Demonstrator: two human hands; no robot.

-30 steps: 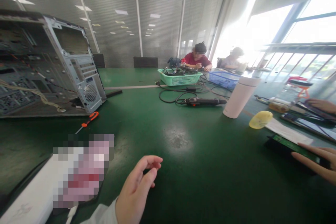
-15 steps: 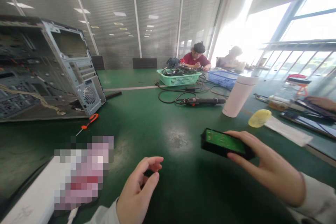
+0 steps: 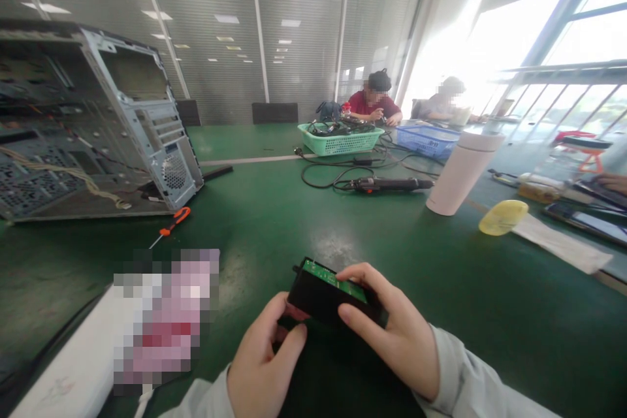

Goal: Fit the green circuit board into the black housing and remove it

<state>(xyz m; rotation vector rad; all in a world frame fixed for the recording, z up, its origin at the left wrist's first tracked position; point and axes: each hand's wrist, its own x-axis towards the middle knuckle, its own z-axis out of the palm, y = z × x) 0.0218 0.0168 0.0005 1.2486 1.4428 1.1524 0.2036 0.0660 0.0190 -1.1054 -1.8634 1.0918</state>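
A black plastic box with a green circuit board [image 3: 321, 272] in its open top is held over the table in front of me. My right hand [image 3: 392, 330] grips the black box [image 3: 316, 299] by its right end, thumb on the near side and fingers over the top edge. At the box's lower left corner, my left hand [image 3: 267, 353] has its curled fingers against the casing; some of its fingertips are hidden beneath. Left of that hand lie a white box [image 3: 83, 356] and a blurred-out pinkish item [image 3: 171, 313].
An open computer case [image 3: 166, 137] stands at left, with an orange-handled screwdriver [image 3: 176, 221] before it. Farther back are a corded electric screwdriver [image 3: 386, 185], a green basket [image 3: 343, 142] of cables and a blue basket [image 3: 426, 141]. A pink tumbler [image 3: 460, 176] and yellow object [image 3: 503, 217] stand right.
My right hand has carried the black box leftward to the middle, tilting it. My left hand, empty before, now meets its left corner. The view has shifted slightly.
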